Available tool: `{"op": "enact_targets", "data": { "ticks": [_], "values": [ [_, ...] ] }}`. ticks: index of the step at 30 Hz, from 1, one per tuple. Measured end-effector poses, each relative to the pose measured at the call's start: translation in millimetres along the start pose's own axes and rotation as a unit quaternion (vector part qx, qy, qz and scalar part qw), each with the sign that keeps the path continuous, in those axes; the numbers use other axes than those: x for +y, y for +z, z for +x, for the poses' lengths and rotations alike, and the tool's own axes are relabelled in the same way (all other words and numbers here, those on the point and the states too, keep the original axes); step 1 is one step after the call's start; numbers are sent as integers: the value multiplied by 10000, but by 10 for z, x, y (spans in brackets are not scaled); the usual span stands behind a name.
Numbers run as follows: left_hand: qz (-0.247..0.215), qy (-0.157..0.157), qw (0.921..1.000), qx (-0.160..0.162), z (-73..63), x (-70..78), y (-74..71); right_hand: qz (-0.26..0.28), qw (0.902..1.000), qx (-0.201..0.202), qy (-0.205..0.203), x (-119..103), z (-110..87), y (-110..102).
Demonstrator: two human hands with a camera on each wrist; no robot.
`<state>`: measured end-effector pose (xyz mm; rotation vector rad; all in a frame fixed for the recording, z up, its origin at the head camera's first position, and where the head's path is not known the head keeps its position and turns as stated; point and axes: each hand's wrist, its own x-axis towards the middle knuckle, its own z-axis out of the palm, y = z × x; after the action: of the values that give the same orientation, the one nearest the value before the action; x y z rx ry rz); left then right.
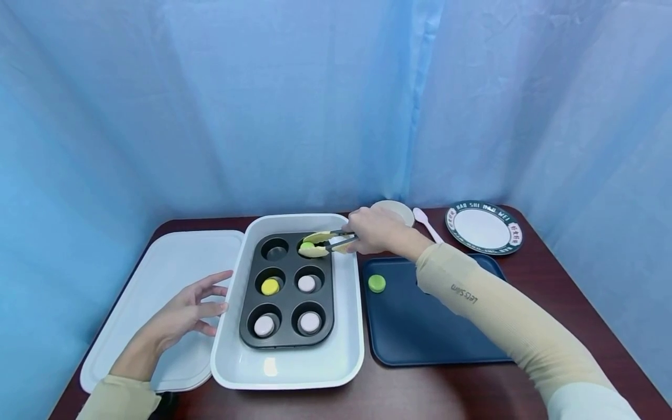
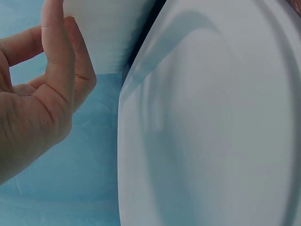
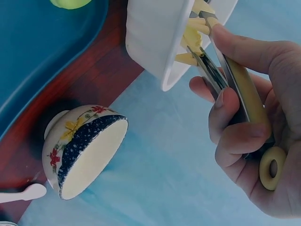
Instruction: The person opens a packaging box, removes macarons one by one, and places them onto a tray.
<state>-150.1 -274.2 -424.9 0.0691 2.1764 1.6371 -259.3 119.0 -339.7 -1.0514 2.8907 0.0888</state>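
My right hand (image 1: 375, 229) grips a pair of tongs (image 3: 242, 89) with pale yellow tips. The tips lie either side of a green disc (image 1: 307, 246) at the back right cup of a dark muffin tin (image 1: 286, 340). Other cups hold a yellow disc (image 1: 270, 286) and several pale pinkish discs (image 1: 310, 322); the back left cup (image 1: 275, 250) is bare. The tin lies inside a white basin (image 1: 286, 379). At the basin's left wall is my left hand (image 1: 181, 312), fingers spread and loosely bent, fingertips right at the rim.
Right of the basin, a dark blue tray (image 1: 436, 344) carries another green disc (image 1: 376, 283). Behind it are a flowered bowl (image 3: 84, 146), a pale pink spoon (image 1: 427, 224) and a green-rimmed plate (image 1: 483, 227). A white lid-like board (image 1: 173, 262) lies left. Blue curtains (image 1: 294, 105) surround the table.
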Motion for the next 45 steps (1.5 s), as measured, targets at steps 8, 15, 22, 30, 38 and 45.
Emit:
{"op": "enact_targets", "data": {
  "ticks": [8, 15, 22, 30, 38, 45],
  "values": [
    [78, -72, 9999, 32, -1, 17, 4, 67, 9990, 387, 191, 106, -189, -107],
    [184, -88, 9997, 95, -26, 38, -28, 490, 9945, 796, 479, 334, -578, -280],
    [141, -89, 9998, 120, -29, 16, -29, 428, 9914, 1167, 412, 583, -1089, -247],
    [106, -102, 9998, 109, -25, 9, -24, 66, 9890, 1395, 477, 837, -1686, 50],
    [45, -96, 9999, 84, -18, -1, -13, 284, 9854, 1512, 729, 991, -2160, 339],
    [-16, -108, 9999, 76, 20, -6, 8, 527, 9850, 1329, 964, 1032, -2404, 529]
  ]
}}
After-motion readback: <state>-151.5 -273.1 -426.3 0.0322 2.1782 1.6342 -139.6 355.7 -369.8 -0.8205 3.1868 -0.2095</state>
